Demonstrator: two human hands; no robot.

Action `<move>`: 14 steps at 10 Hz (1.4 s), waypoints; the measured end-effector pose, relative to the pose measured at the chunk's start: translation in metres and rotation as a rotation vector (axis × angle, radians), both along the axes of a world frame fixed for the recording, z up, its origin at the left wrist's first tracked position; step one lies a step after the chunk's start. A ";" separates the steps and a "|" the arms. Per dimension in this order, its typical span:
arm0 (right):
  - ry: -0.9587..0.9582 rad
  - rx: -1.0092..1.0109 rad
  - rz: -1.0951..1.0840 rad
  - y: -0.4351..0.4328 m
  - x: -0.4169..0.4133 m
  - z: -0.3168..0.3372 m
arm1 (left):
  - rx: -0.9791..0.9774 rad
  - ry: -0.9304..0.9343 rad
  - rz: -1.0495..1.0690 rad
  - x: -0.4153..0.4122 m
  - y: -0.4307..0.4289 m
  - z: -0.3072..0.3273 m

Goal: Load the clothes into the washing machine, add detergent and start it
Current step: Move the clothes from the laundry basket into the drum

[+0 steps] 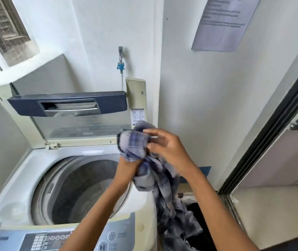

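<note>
A top-loading washing machine (10, 180) stands in front of me with its lid (68, 104) folded up against the wall and its drum (83, 189) showing no clothes. A grey-blue checked garment (155, 180) hangs over the machine's right rim and trails down toward the floor. My left hand (126, 163) grips the cloth from below, its fingers hidden in the fabric. My right hand (166, 144) pinches the bunched top of the garment above the drum's right edge. The control panel (41, 240) runs along the near edge.
A dark basket or pile of laundry (197, 214) sits on the floor right of the machine. A tap with a hose (121, 57) is on the wall behind. A sliding door frame (271, 120) rises at the right. A paper notice (222, 22) hangs on the wall.
</note>
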State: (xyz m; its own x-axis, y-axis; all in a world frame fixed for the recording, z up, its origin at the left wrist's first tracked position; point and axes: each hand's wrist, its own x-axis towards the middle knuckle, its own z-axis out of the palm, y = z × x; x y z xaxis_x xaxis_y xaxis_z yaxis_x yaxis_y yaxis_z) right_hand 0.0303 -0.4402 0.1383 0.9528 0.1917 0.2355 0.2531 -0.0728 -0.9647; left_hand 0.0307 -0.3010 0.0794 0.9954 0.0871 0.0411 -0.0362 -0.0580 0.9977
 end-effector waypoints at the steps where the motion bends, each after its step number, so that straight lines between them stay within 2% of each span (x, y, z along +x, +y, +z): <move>1: 0.070 0.117 0.040 -0.011 0.001 0.002 | -0.151 0.044 0.194 0.009 0.034 0.004; 2: 0.166 0.064 -0.176 -0.031 0.004 -0.032 | -0.214 0.025 0.290 0.010 0.071 0.008; 3: 0.387 -0.397 -0.204 -0.052 0.013 -0.097 | -0.353 0.070 0.331 0.011 0.108 0.009; 4: 0.597 -0.800 0.098 -0.050 0.010 -0.156 | -0.519 0.161 0.390 0.011 0.143 0.011; 5: 0.571 -0.793 0.130 -0.045 0.007 -0.206 | -0.570 0.186 0.394 0.008 0.155 0.002; 6: 0.524 -0.627 0.004 -0.027 0.015 -0.214 | -0.537 0.203 0.407 0.001 0.166 -0.006; 7: 0.622 -0.527 -0.154 -0.009 0.015 -0.163 | -0.522 0.172 0.403 -0.005 0.181 -0.016; 8: 0.615 -0.350 -0.275 -0.011 0.033 -0.134 | -0.504 0.107 0.411 -0.009 0.201 -0.023; 9: 0.491 -0.176 -0.280 0.009 0.058 -0.090 | -0.434 0.051 0.529 -0.012 0.221 -0.026; 10: 0.451 0.054 -0.113 0.052 0.074 -0.043 | -0.349 0.002 0.657 -0.014 0.224 -0.013; 11: 0.468 0.261 0.069 0.100 0.086 -0.011 | -0.133 -0.021 0.642 -0.011 0.227 -0.015; 12: 0.460 0.308 0.240 0.142 0.087 0.017 | 0.223 0.131 0.494 -0.010 0.232 -0.019; 13: 0.427 0.377 0.369 0.178 0.088 0.045 | 0.801 0.531 0.284 -0.011 0.239 -0.019; 14: 0.464 0.582 0.451 0.206 0.094 0.069 | 1.001 0.662 0.174 -0.017 0.244 -0.015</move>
